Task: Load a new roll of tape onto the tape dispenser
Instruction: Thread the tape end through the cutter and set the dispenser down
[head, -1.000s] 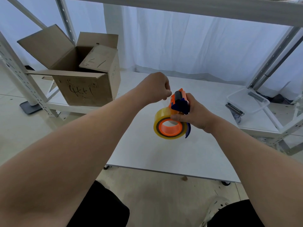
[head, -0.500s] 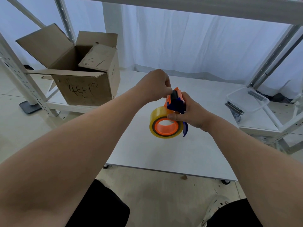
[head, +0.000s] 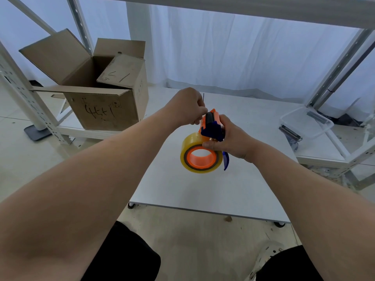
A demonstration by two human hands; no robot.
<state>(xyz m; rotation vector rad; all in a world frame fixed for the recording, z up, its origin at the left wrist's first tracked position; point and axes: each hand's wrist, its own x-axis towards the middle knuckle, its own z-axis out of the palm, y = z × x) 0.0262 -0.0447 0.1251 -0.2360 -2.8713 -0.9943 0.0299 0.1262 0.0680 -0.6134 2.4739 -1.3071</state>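
A low white table (head: pixel 203 189) on small casters stands on a pale, scuffed floor, framed by grey-white slotted metal shelving uprights (head: pixel 22 92) and backed by a white curtain (head: pixel 233 53). To the left, on a low shelf board, sits an open cardboard box (head: pixel 101 104) with its flaps up and dark handwriting on the front panel. At the far right a clear plastic container (head: pixel 306 123) rests on another low shelf, with a small dark metal object just beside it. Both bare forearms reach forward over the table from the bottom corners of the view, above black-clad knees. The right hand (head: pixel 229 138) is wrapped around the orange and blue tape dispenser (head: pixel 212 128), held in the air above the table's middle, thumb pressed near the top of the roll. The roll of tape (head: pixel 199 157), yellowish and clear, sits on the dispenser's orange hub, facing the camera, with a blue blade guard showing at its lower right. The left hand (head: pixel 186 105) is curled into a loose fist, its fingertips pinched together at the dispenser's black roller at the top end; whether they grip the tape's free end cannot be told. The two hands are nearly touching at the dispenser.
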